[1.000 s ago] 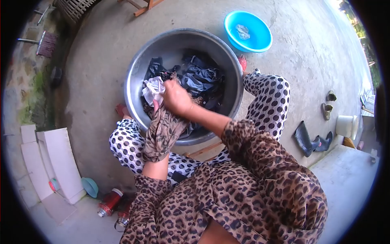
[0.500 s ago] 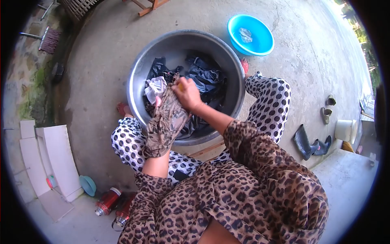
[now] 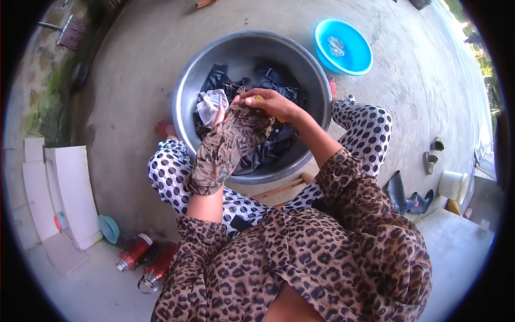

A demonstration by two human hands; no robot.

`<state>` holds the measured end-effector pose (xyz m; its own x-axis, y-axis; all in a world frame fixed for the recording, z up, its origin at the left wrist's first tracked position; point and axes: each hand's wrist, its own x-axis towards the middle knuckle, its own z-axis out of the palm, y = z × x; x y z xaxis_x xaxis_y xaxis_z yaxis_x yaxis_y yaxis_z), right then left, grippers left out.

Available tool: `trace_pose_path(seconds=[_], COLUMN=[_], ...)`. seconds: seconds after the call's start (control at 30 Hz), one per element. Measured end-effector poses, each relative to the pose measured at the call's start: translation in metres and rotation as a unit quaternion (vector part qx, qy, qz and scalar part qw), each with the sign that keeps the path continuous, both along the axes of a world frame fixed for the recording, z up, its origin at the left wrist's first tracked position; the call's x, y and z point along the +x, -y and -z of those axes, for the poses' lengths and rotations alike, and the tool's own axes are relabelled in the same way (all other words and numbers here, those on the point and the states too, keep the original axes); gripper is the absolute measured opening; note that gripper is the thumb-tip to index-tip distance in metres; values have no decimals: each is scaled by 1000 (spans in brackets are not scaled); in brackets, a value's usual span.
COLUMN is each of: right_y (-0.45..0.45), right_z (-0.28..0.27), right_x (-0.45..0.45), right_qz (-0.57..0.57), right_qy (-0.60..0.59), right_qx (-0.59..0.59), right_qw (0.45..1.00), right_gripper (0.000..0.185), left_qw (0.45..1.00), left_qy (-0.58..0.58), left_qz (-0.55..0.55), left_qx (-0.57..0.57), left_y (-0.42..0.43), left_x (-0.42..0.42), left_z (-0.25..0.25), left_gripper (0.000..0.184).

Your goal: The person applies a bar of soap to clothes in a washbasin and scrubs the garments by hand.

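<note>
A brown patterned cloth [image 3: 225, 145] covers my left forearm and most of my left hand [image 3: 221, 115]; only some fingertips show past its edge, beside a white cloth [image 3: 212, 106]. My right hand [image 3: 268, 103] pinches the far end of the brown cloth, with something small and yellow [image 3: 260, 98] partly hidden under its fingers. Both hands are over a large metal basin [image 3: 183, 102], between my knees. Dark wet-looking clothes [image 3: 276, 80] lie inside it.
Beyond the basin at the right is a blue basin [image 3: 358, 53] with a pale cloth in it. Red flasks [image 3: 135, 251] and a small teal bowl [image 3: 109, 229] are at the lower left. Boots [image 3: 396, 192], sandals [image 3: 431, 162] and a white bucket [image 3: 454, 185] stand at the right.
My right hand has risen from the middle of the brown cloth to its far end, its fingers now more stretched. The cloth is spread wider over my left hand. The view has shifted slightly.
</note>
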<state>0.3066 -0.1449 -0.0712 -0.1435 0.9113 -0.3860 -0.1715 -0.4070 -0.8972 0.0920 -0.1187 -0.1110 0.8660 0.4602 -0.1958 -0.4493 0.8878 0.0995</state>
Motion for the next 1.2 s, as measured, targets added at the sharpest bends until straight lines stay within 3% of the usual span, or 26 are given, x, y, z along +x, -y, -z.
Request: trace_pose_path(seconds=[0.03,0.07,0.1,0.13,0.17,0.2,0.27,0.3,0.33,0.43,0.47,0.53,0.6,0.67,0.7,0.77,0.8,0.9,0.93,1.03,1.07,1.1,1.13,1.17,1.2], right_y=[1,1,1,3,5,6,10,12,9,17,18,19,23,27,27,28,28,32,33,33,32,32,33,32,34], right_z=[-12,-18,-15,-14,-13,-18,-45,-49,-44,-60,-58,-53,-54,-52,-54,-57,-60,-52,-47,-40,-40,-34,-37,-36,-26], right_x=[3,6,6,10,15,18,33,40,47,68,71,80,82,86,86,85,81,83,85,85,84,85,83,80,80], right_qz=[-70,-136,-113,-115,4,122,217,266,313,348,350,362,382,373,378,383,386,374,359,357,351,335,320,315,294], right_qy=[168,329,415,416,327,228,115,97,-50,-100,-97,-135,-130,-123,-124,-96,-69,-61,-56,-19,9,-25,37,95,77], right_qx=[67,132,209,209,161,109,-2,5,41,31,33,23,16,3,1,-5,-15,-14,-16,-26,-37,-25,-29,-29,10], right_qw=[981,925,878,878,931,960,969,959,947,932,931,922,915,920,917,919,920,925,932,934,936,941,946,944,953], right_gripper=[33,30,26,26,25,24,19,16,18,16,16,15,15,15,15,15,15,17,18,19,19,18,15,13,12], left_qw=[1000,1000,1000,1000,999,999,996,995,995,998,993,996,982,970,970,931,931,775,532,735,846,861,878,880,864], left_qy=[3,7,6,3,-47,-46,-11,-34,-32,-36,-104,17,-153,-214,-213,-306,-305,-473,-572,-480,-396,-377,-350,-337,-375], left_qz=[1,0,0,-3,-24,-27,2,27,28,36,23,67,102,108,110,30,30,-33,-53,-131,-144,-166,-187,-193,-198], left_qx=[4,8,10,19,-11,-10,-91,-94,-93,-40,-47,-64,-43,32,34,195,197,418,622,460,327,297,269,275,271], left_y=[0,0,-1,-1,2,2,-2,2,1,-6,-1,21,15,5,2,-2,-3,-14,-20,-19,-15,-13,-13,-19,-20], left_x=[-1,-2,-2,-2,-1,-3,-6,-8,-7,2,3,9,5,0,0,-3,-5,-8,-14,-20,-19,-19,-16,-22,-27], left_z=[1,2,0,-3,-5,-7,-11,-34,-31,-16,-11,-59,-52,-23,-24,-26,-24,-12,-10,-25,-37,-40,-39,-19,4], left_gripper=[54,55,55,56,68,68,77,78,78,77,72,60,46,41,41,37,37,36,33,29,26,26,26,26,28])
